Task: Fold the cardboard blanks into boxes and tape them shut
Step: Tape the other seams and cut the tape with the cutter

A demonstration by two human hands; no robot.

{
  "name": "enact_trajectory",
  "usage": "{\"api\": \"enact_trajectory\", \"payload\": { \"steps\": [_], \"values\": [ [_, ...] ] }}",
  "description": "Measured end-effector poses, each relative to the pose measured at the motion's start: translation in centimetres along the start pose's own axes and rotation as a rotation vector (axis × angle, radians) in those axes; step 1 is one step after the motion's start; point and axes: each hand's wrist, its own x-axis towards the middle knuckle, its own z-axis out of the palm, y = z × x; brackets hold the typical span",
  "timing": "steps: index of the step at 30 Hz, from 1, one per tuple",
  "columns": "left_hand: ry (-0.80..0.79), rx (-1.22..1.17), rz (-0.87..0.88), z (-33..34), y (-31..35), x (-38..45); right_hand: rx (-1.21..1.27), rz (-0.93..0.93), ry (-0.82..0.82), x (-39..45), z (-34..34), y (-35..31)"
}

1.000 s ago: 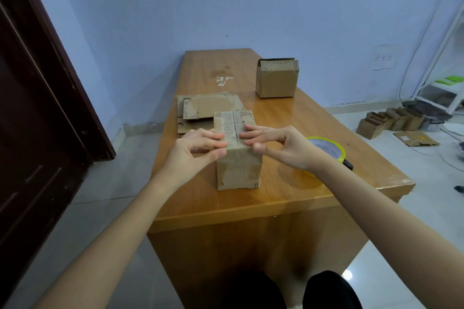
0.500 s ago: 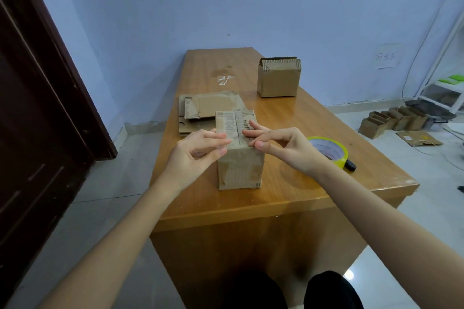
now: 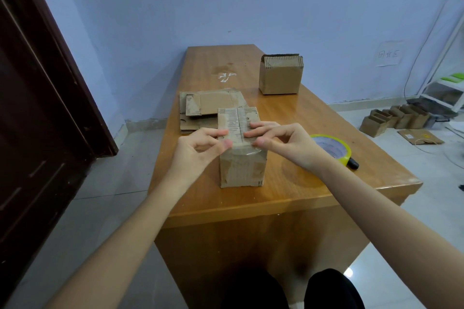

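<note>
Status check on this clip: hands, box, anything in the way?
Left hand and right hand both pinching top edges of the box. Box upright on desk, flaps closed, tape over near top edge. Tape roll right of box; nothing in the way.

Both hands are working lower on the box (image 3: 240,148) now. A second ago the left hand (image 3: 198,150) and right hand (image 3: 283,144) lay flatter across the top flaps, fingertips meeting near the seam. Now the fingers are curled more, the thumbs have come down to the near top edge, and each hand pinches at that edge, left corner and right corner. The right hand's fingers (image 3: 261,126), briefly lifted half a second ago, are back down on the top. The box itself has hardly shifted on the table (image 3: 288,198).
</note>
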Motion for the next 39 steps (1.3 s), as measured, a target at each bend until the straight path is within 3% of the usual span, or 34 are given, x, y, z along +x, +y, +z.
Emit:
{"api": "enact_trajectory", "payload": {
  "steps": [2,11,13,18,20,30,39],
  "values": [
    [0.077,0.049,0.019,0.5,0.0,0.2,-0.040,-0.040,-0.008,-0.1,0.0,0.4],
    [0.102,0.111,0.259,1.0,-1.9,-1.2,-0.084,-0.100,-0.040,-0.2,-0.4,1.1],
    [0.130,0.140,0.236,1.2,-2.1,-1.2,-0.106,-0.108,0.018,-0.5,0.3,1.1],
    [0.254,0.157,0.244,2.5,-2.2,-1.4,-0.170,-0.230,0.358,-0.6,4.8,1.9],
    [0.264,0.140,0.236,2.5,-2.1,-1.3,-0.138,-0.251,0.389,-0.5,5.1,2.3],
    [0.153,0.121,0.260,1.5,-2.0,-0.9,-0.079,-0.149,0.147,-1.2,2.2,1.2],
    [0.039,0.034,0.133,0.6,-1.8,-1.0,-0.028,-0.037,-0.076,-1.4,0.6,0.2]
  ]
}}
